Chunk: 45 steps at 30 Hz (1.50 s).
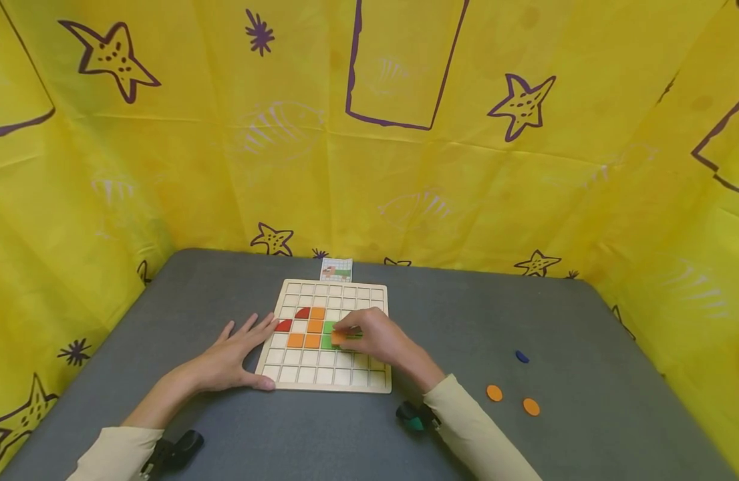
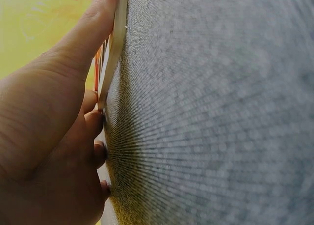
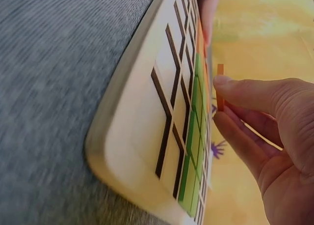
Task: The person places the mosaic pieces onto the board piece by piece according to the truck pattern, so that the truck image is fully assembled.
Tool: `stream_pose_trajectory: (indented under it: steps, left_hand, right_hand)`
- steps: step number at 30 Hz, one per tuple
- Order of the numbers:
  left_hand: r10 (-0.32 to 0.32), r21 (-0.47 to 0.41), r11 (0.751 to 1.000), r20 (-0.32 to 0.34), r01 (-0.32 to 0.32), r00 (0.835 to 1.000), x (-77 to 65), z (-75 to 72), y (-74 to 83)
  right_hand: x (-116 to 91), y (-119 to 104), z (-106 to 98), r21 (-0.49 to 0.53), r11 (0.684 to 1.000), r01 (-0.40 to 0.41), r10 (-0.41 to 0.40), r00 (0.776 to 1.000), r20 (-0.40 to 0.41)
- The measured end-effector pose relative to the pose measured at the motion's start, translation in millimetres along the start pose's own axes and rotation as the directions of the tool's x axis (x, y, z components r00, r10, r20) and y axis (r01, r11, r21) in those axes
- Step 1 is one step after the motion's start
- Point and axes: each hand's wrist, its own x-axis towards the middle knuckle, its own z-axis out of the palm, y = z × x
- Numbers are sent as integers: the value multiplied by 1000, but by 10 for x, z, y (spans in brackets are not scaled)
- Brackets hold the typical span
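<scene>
A wooden grid board (image 1: 321, 387) lies on the grey table. Red quarter-round tiles (image 1: 302, 313), several orange square tiles (image 1: 295, 341) and green tiles (image 1: 328, 328) sit in its cells. My right hand (image 1: 372, 337) pinches an orange tile (image 3: 220, 95) between thumb and fingertips, just above the board; in the right wrist view a gap shows between tile and board. My left hand (image 1: 228, 361) rests along the board's left side, fingers spread, with the thumb at the near left corner. The left wrist view shows this thumb (image 2: 93, 28) against the board's edge. My right hand hides part of the green area.
A small picture card (image 1: 336, 270) lies behind the board's far edge. On the right of the table are two orange discs (image 1: 494, 393) and a blue half-round piece (image 1: 522, 357). Yellow printed cloth (image 1: 369, 167) surrounds the table at the back and sides.
</scene>
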Motion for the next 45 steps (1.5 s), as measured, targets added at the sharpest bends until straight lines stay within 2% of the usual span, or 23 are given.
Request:
stream_pose_trajectory:
  steps: [9,16,22,33,38,45]
  left_hand:
    - [18,-1,1000,-11,-18,1000,-9,7,-19]
    - [25,-2,1000,-6,-25,1000,-5,1,-14]
    - [31,-10,999,-2,-31,1000,12,-6,0]
    - [28,-18,999,-20,-29,999,-13,-2,-19]
    - [37,-22,999,-31,-38,999,-19,-4,-18]
    - [32,-34,999,-18,-32,999,-20,-6,-19]
  right_hand:
    - [144,-76,84,8,1000,-23,23,1000,11]
    - [290,-143,195,-3,1000,-6,6,999,-50]
    - [383,-222,289,7,1000,-18,18,1000,-24]
    - [594,-381,437,18,999,50,-50,999,10]
    - [641,-389,487,-9,999,37,-37,999,9]
    - [680,-413,549,-113,991,72,-72,997,7]
